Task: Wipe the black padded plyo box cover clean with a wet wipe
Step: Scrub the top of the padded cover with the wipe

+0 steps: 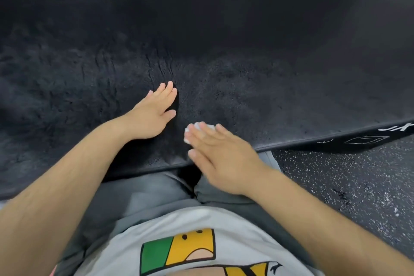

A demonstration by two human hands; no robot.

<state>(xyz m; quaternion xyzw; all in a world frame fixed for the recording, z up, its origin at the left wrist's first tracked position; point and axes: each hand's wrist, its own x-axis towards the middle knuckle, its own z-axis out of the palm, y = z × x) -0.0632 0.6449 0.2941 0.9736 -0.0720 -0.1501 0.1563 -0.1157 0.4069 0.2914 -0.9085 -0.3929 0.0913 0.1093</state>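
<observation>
The left hand lies flat on the black padded plyo box cover, likely to keep it still. The right hand, fingers straight, presses the small white wet wipe onto it near the front edge.

Wet wipe mostly beneath right hand

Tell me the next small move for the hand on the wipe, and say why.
Probably slide the right hand forward, pressing the wet wipe away from the near edge across the black cover. The wipe sits under flat fingertips close to that edge, the left hand lies flat beside it, and much cover lies beyond.
</observation>
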